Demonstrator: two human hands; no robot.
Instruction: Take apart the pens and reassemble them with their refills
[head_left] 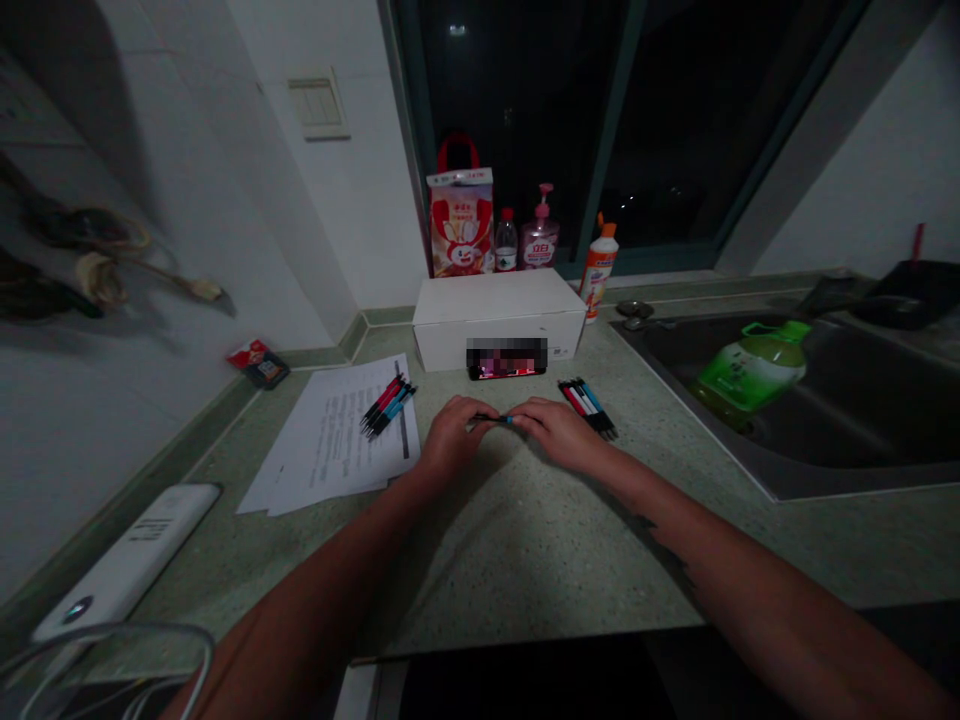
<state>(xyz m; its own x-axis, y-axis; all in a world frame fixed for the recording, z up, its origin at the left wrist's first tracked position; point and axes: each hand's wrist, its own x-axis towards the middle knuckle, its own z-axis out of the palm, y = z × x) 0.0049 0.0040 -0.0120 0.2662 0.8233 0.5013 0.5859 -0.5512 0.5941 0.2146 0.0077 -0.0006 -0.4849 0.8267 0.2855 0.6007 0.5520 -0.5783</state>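
Between both hands, a slim dark pen (507, 419) with a blue part lies about level, just in front of the phone. My left hand (453, 436) is closed in a pinch on its left end. Fingers of my right hand (561, 432) pinch the right end, hiding most of it. To the left, a bunch of black, red and blue pens (388, 406) rests on printed sheets of paper (322, 440). Right beyond my right hand is another group of pens (587, 407), with black, red, white and blue barrels, side by side on the counter.
A phone (507, 368) leans against a white box (499, 312). Behind stand a red bag (461, 225), a water bottle (506, 242), a pump bottle (540, 235) and an orange-capped bottle (598, 270). A sink (855, 420) holds a green jug (757, 368). A white device (142, 550) lies left.
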